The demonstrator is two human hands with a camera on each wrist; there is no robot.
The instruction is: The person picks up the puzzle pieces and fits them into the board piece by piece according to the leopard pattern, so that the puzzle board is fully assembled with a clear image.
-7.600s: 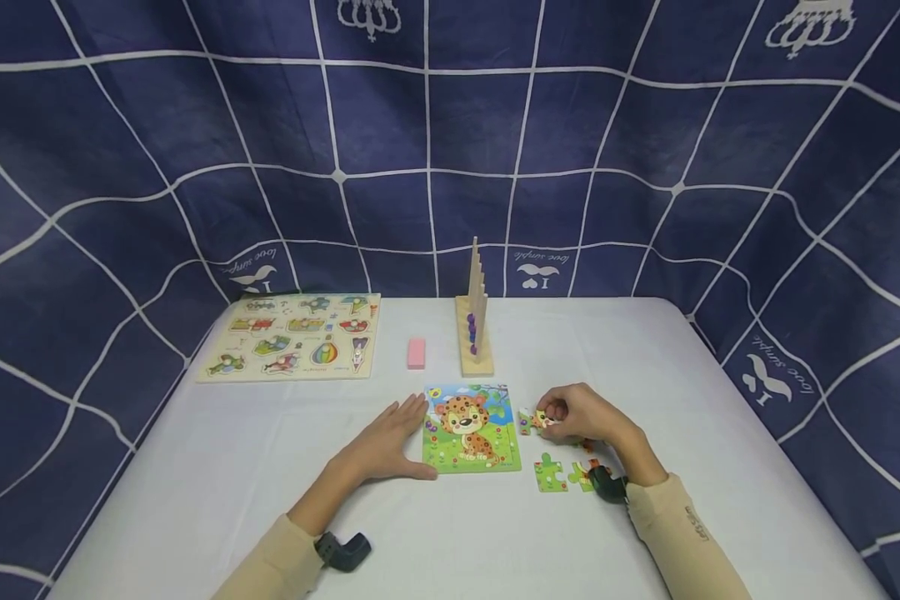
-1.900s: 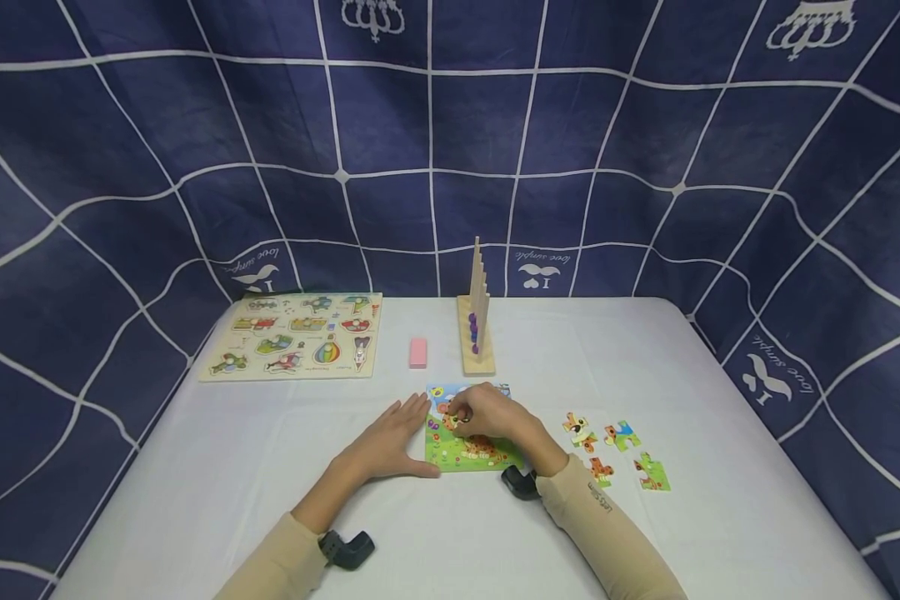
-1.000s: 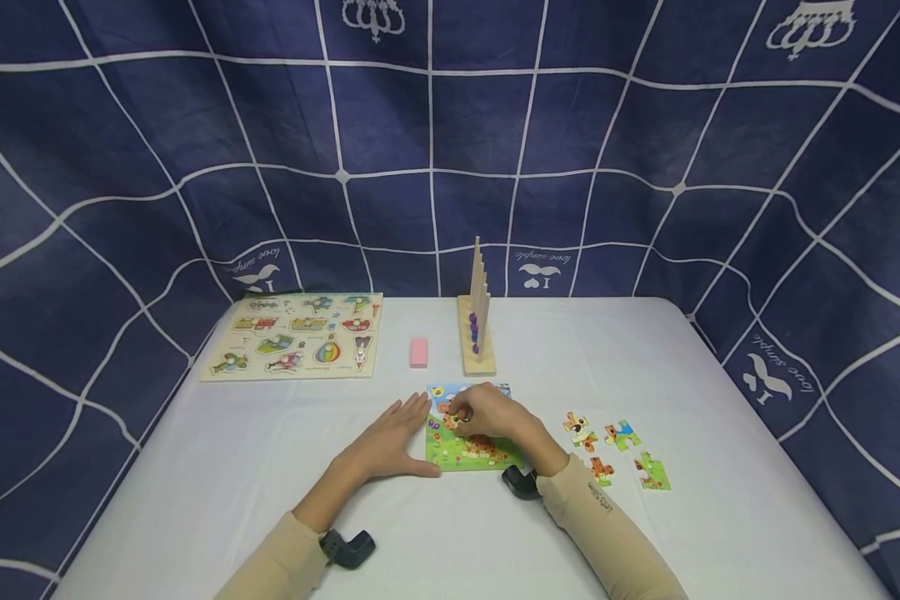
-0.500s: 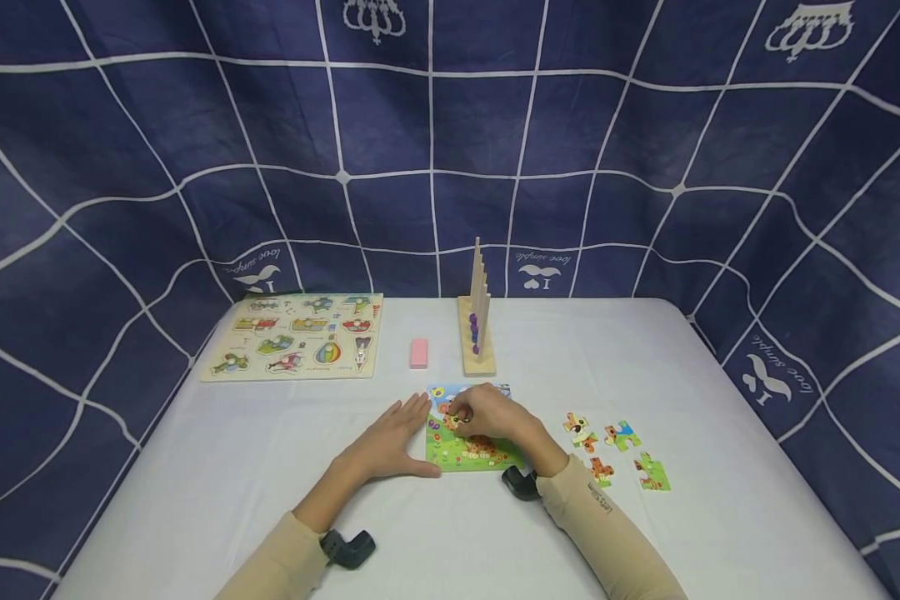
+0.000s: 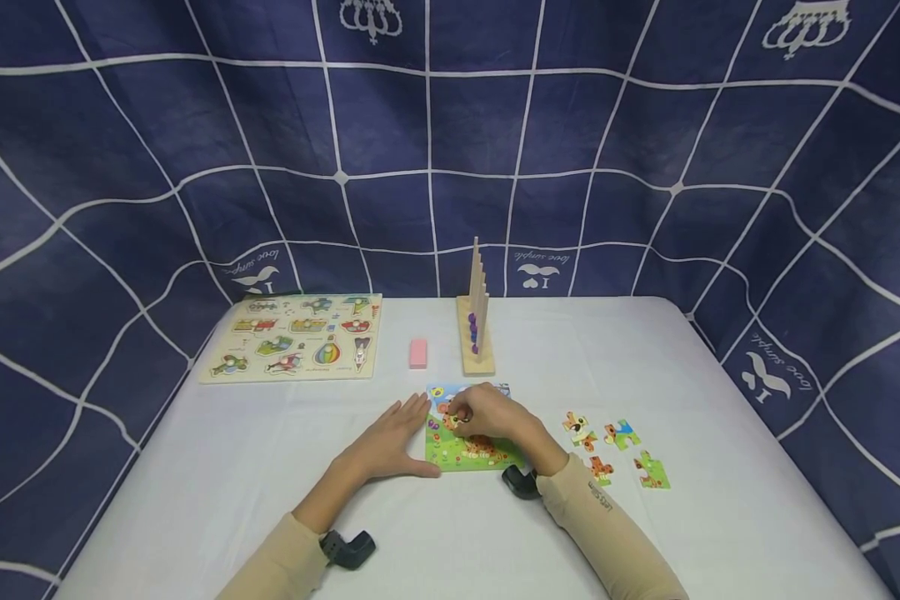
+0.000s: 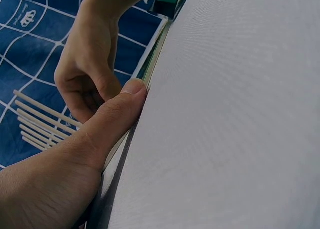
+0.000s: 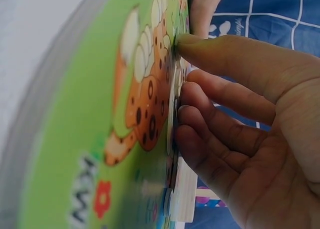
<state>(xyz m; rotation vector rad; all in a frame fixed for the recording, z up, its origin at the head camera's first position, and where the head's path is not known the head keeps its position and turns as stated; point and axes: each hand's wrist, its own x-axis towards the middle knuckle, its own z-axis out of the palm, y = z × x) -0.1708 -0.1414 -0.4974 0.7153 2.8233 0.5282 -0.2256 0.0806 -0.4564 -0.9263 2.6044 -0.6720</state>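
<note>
Right wrist: fingers (image 7: pixel 235 95) (curled) seemingly pinch puzzle (image 7: pixel 150 109).

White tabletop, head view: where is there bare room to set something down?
Bare tabletop lies right of the peg stand, beyond the loose pieces; also between the left sleeve and right sleeve. Crowded: the leopard board, right hand over it, left hand along its edge.

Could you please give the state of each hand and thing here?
Leopard puzzle board: lying flat, partly covered
Left hand: fingers extended, at the board's left edge
Right hand: fingers curled, pinching a jigsaw piece
Loose jigsaw pieces: lying right of the board
Vehicle peg puzzle: lying flat
Pink block: lying flat
Peg stand: upright, holding beads
</note>
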